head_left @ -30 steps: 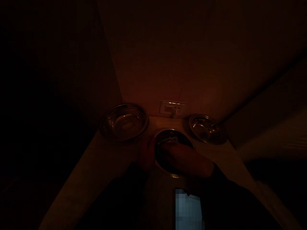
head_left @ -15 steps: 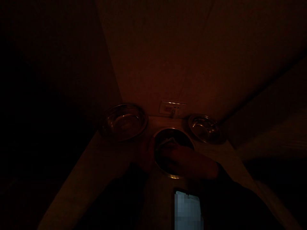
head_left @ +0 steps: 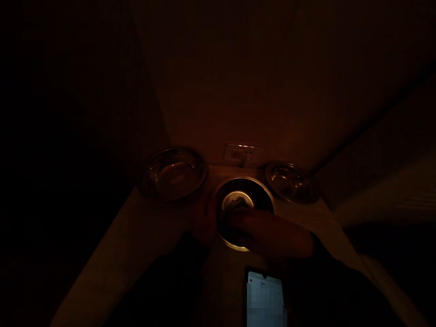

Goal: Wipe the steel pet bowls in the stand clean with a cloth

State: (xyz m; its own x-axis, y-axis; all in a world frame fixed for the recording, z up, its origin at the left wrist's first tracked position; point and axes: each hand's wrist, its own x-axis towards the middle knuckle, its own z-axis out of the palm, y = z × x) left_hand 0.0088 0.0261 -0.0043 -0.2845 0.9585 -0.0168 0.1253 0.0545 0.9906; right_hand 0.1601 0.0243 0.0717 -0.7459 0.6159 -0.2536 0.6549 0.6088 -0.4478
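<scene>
The scene is very dark. A steel bowl [head_left: 254,184] stands on a narrow counter [head_left: 129,240] in front of me. My left hand [head_left: 206,222] grips its left rim. My right hand [head_left: 269,234] reaches inside the bowl, fingers pressed on something pale, perhaps a cloth [head_left: 235,202]; I cannot make it out. Dark sleeves cover both arms.
A larger steel bowl [head_left: 173,172] sits at the back left and a smaller steel bowl [head_left: 289,181] at the back right. A wall socket [head_left: 242,153] is behind them. A lit phone screen [head_left: 265,297] lies near the bottom edge. Walls close in on both sides.
The middle bowl has tipped a little toward me, showing more of its bright rim and bottom. My right hand has slid slightly right inside it. The view has dimmed.
</scene>
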